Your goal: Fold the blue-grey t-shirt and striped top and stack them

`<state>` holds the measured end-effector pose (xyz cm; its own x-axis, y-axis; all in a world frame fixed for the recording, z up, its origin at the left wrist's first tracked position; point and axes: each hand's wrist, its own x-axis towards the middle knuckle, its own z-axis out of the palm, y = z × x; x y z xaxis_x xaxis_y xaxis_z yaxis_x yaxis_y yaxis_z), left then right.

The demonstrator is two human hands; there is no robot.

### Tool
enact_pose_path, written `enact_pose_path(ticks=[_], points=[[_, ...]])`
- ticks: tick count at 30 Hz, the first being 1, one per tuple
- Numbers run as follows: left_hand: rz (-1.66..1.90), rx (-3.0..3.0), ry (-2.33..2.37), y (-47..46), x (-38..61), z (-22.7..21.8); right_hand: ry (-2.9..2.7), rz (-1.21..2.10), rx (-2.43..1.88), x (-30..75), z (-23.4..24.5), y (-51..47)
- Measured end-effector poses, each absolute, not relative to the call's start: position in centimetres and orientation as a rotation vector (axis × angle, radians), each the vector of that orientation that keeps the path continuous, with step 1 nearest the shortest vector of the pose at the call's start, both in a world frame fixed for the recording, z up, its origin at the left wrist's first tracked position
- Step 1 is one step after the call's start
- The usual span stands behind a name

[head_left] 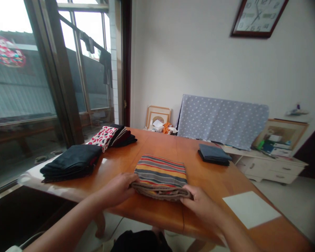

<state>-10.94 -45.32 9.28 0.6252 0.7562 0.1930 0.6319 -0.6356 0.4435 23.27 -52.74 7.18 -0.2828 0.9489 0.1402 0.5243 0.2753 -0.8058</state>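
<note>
A folded striped cloth [161, 171] in red, yellow, grey and dark blue lies on the wooden table in front of me. Its near edge shows several brownish layers. My left hand [124, 187] pinches the near left corner, fingers closed on the fabric. At the near right corner my right hand [195, 197] grips the same edge, thumb on top. What the cloth is, a garment or something else, I cannot tell.
Dark folded clothes [73, 161] are piled at the table's left, with a heart-patterned cloth [103, 136] and more folded items behind. Blue and black folded clothes [214, 154] sit at the right. A white sheet [251, 209] lies near the right edge of the table [160, 140].
</note>
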Motion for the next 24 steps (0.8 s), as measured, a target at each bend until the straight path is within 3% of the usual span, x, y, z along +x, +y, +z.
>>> enact_pose_path(ticks=[6, 12, 19, 24], points=[[0.628, 2.012, 0.812, -39.5, -9.1, 11.9, -1.635, 1.152, -1.144, 25.1, 8.1, -47.1], [0.697, 1.597, 0.859, -32.2, -5.7, 9.8, -1.383, 1.193, -1.145, 26.5, 7.2, -41.2], [0.752, 1.828, 1.336, -27.0, -3.0, 4.7, -1.414, 0.81, -1.525, 27.7, 2.4, -36.3], [0.782, 1.916, 1.47, -26.6, -3.4, 3.6, -1.519, 0.494, -1.712, 28.0, 0.6, -35.1]])
